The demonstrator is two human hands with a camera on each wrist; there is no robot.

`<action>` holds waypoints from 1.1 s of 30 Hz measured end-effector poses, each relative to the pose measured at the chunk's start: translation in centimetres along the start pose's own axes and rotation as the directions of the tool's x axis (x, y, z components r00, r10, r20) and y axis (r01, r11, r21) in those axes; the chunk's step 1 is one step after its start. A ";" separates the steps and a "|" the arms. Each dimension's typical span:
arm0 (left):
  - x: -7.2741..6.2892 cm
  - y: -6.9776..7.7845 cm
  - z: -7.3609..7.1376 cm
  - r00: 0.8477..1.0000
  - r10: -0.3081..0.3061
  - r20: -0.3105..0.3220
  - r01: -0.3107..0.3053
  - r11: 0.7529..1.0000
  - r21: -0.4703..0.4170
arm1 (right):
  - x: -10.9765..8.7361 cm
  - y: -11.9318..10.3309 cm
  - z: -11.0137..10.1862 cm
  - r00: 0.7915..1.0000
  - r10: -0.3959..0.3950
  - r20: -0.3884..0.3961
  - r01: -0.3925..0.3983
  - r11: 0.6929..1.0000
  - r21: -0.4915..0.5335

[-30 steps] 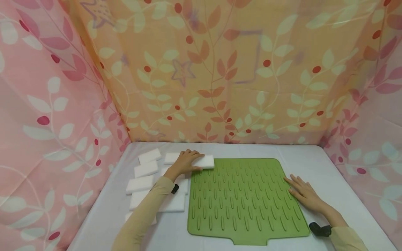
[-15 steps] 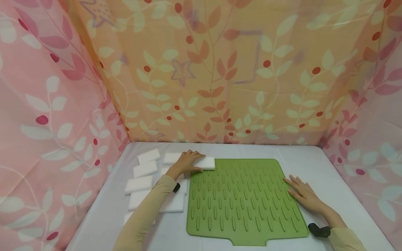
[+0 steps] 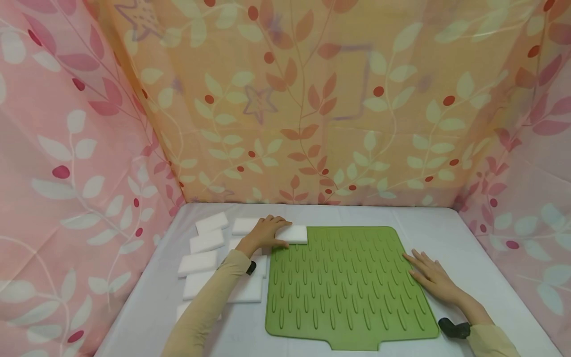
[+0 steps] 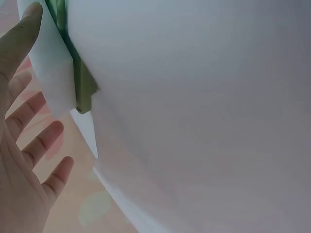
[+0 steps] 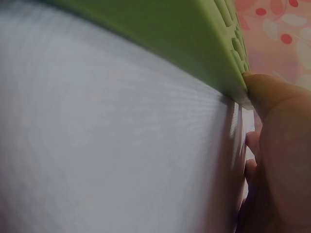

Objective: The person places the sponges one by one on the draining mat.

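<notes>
At the far left corner of the green ribbed mat (image 3: 348,287), my left hand (image 3: 263,232) holds a white sponge block (image 3: 295,235) between thumb and fingers. The block lies flat on that corner. In the left wrist view, the thumb (image 4: 31,17) touches one side of the sponge (image 4: 53,73), and part of the fingers is hidden behind it. My right hand (image 3: 432,275) rests at the mat's right edge with its fingers spread and fairly straight. From the right wrist, the thumb (image 5: 272,92) touches the mat's edge (image 5: 194,43).
Several white sponge blocks (image 3: 198,263) lie loosely left of the mat, some overlapping and partly covered by the left forearm. A white cloth (image 3: 486,258) covers the table. Floral fabric (image 3: 294,99) stands behind and along both sides.
The held sponge and my left hand have shifted slightly nearer and to the right on the mat's corner. My right hand stays in place.
</notes>
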State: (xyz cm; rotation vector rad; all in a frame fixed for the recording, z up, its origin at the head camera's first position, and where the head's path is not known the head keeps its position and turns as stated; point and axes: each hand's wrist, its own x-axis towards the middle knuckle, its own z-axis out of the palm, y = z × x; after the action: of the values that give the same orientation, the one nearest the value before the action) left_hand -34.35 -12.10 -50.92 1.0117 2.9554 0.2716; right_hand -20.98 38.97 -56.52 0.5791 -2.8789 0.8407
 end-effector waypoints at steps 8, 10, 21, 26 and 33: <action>-0.4 0.3 -1.1 1.000 -0.017 0.018 0.017 1.000 -0.020 | -0.2 -0.3 -0.1 1.000 0.008 -0.003 -0.008 1.000 0.004; -0.5 0.4 -1.4 1.000 -0.023 0.009 0.023 1.000 -0.019 | -0.3 -0.3 -0.1 1.000 0.009 -0.002 -0.009 1.000 0.009; -3.3 0.5 -3.0 0.999 -0.042 -0.012 0.041 0.998 -0.055 | -0.3 -0.3 0.1 1.000 0.016 0.001 -0.016 1.000 0.011; -5.1 0.3 -3.6 0.999 -0.020 -0.039 0.016 0.994 -0.104 | -0.2 -0.2 0.1 1.000 0.013 0.001 -0.013 1.000 0.011; -7.3 -0.1 -4.0 0.999 -0.033 -0.042 0.026 0.988 -0.154 | 0.0 -0.1 -0.1 1.000 0.013 0.005 -0.013 1.000 0.002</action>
State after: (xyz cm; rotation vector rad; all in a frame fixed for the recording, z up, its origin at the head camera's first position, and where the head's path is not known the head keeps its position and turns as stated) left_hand -28.85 -17.24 -47.41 0.9548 2.9303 0.5196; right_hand -20.92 38.95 -56.39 0.5636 -2.8897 0.8454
